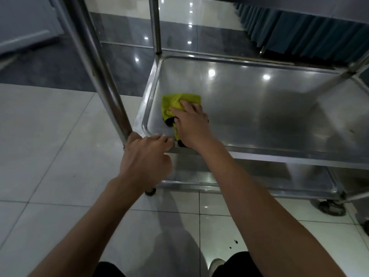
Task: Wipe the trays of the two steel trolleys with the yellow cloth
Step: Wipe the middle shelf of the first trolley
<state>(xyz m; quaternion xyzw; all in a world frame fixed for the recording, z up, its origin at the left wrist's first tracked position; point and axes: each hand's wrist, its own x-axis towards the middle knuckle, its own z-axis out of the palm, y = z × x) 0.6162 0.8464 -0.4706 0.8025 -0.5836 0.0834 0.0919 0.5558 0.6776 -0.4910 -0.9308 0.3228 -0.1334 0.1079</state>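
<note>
Nearest the head camera, my left hand gripped the trolley at the tray's near-left corner, fingers curled over the rim beside the post, probably to keep it from rolling. Just inside that corner, my right hand pressed the yellow cloth onto the tray, fingers fairly straight and together on top of it. That tray held only the cloth. Below it, the lower tray looked bare. I saw no second trolley.
</note>
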